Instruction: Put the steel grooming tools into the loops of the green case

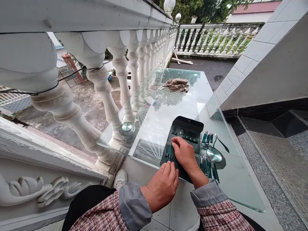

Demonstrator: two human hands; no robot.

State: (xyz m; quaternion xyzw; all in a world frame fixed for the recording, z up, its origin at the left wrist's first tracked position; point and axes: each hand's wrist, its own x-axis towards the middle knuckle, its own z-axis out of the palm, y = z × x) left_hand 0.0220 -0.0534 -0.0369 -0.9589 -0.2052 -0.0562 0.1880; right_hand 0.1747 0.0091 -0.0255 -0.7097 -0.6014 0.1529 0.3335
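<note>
A black manicure case lies unfolded on the glass table, with elastic loops inside and a small metal tool near its far flap. My right hand reaches over the case, thumb and fingertips pinching a slim green-and-silver manicure tool at the left row of loops. At the near left corner, my left hand grips the case's edge with its fingers close together. Right of the case lie several green nail clippers, a plier-like nipper and several slim green tools. My right hand hides part of the case.
The glass table has an exposed edge close to my knees. A crumpled brown cloth lies at its far end. Round metal discs show at the table's supports. White balusters run along the left, and stone steps rise at the right.
</note>
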